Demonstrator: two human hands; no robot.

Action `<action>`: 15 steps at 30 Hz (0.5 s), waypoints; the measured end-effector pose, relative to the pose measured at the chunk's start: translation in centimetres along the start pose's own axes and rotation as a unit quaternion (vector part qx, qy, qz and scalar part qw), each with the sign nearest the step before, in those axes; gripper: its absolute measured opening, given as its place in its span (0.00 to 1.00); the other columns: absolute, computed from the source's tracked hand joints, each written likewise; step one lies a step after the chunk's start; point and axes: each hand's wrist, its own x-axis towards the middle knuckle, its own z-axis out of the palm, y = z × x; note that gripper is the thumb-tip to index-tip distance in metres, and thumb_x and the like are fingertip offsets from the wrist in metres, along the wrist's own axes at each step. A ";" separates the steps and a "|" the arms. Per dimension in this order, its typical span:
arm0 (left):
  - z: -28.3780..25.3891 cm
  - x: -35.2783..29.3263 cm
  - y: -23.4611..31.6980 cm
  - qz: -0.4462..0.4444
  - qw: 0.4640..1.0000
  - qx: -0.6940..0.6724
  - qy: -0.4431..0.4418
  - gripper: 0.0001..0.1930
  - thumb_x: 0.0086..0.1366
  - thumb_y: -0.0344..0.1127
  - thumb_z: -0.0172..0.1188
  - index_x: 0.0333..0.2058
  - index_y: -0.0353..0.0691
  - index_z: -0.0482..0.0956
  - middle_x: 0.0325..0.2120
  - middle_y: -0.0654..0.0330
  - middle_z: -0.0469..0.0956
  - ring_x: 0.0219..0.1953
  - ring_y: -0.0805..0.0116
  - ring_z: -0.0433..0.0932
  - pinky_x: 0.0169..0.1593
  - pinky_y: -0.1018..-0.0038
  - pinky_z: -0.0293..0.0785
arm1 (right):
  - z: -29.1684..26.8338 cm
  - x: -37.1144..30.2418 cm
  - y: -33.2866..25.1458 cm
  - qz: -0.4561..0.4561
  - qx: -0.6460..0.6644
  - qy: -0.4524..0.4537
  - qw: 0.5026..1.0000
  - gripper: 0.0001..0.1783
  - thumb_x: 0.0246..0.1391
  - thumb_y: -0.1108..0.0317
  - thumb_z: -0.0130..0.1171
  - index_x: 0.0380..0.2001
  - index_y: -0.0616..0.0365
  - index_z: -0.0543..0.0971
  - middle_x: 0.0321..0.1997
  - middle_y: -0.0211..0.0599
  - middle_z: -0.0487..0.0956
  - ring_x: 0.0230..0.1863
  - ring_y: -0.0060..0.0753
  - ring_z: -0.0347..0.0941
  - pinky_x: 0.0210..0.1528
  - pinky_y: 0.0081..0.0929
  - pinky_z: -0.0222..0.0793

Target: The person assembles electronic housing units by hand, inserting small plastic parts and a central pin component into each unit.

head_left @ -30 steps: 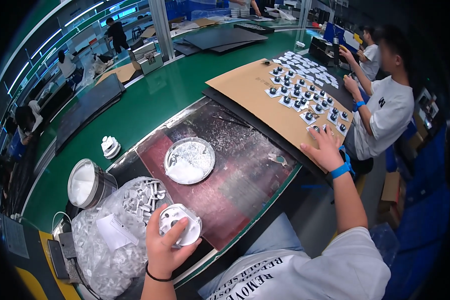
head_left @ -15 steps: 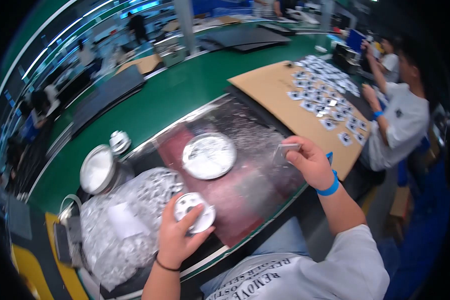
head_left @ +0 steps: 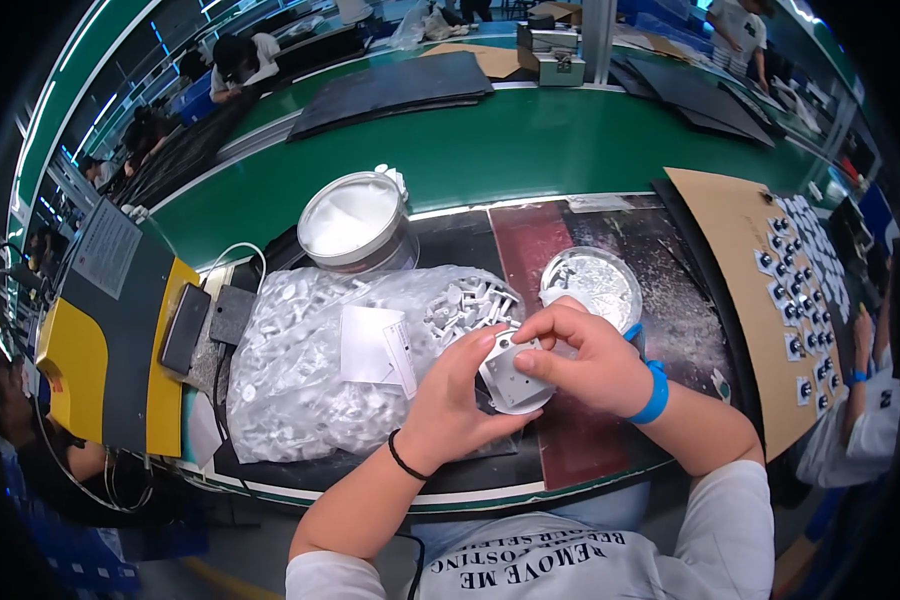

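My left hand (head_left: 444, 400) grips a round white plastic part (head_left: 515, 402) by its edge, fingers curled round its side. A thin greyish square plate (head_left: 510, 368) lies over the face of this part. My right hand (head_left: 602, 362) pinches the plate's upper edge between thumb and fingers, and the two hands meet above the work mat. Beneath them lies part of a large clear plastic bag (head_left: 300, 320) full of small white plastic pieces. A shallow round dish (head_left: 637, 305) with silvery-white contents stands just beyond my right hand.
A clear tub (head_left: 395, 252) of white material stands behind the bag. At left is a yellow and grey machine (head_left: 120, 330) with cables. On the right, a cardboard sheet (head_left: 710, 215) bears rows of small white pieces with dark centres. Co-workers are at both sides.
My right hand has come left with the plate, bringing it onto the round white part. The part in my left hand has moved rightward and up, and the view has turned left.
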 end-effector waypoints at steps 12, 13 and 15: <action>-0.4 0.6 0.1 -0.007 0.996 0.072 -0.048 0.53 0.35 0.37 0.75 0.58 0.48 0.48 0.46 0.48 0.70 0.45 0.50 0.73 0.50 0.57 0.68 | 0.2 -0.3 1.6 -0.008 -0.115 0.040 0.993 0.12 0.46 0.65 0.62 0.34 0.57 0.75 0.27 0.29 0.68 0.32 0.23 0.63 0.37 0.22 0.59; -0.4 0.6 0.2 0.002 0.996 0.080 -0.048 0.52 0.35 0.38 0.75 0.57 0.49 0.49 0.46 0.48 0.70 0.46 0.51 0.74 0.51 0.56 0.67 | 0.2 -0.4 1.5 -0.023 -0.124 0.045 0.991 0.12 0.46 0.65 0.62 0.34 0.56 0.76 0.25 0.27 0.68 0.32 0.24 0.63 0.39 0.23 0.56; -0.4 0.5 0.2 0.009 0.995 0.087 -0.047 0.51 0.35 0.38 0.75 0.56 0.49 0.50 0.45 0.49 0.71 0.46 0.51 0.74 0.51 0.54 0.66 | 0.4 -0.5 1.5 -0.036 -0.132 0.050 0.989 0.11 0.46 0.65 0.62 0.33 0.56 0.76 0.24 0.26 0.68 0.32 0.25 0.62 0.41 0.25 0.53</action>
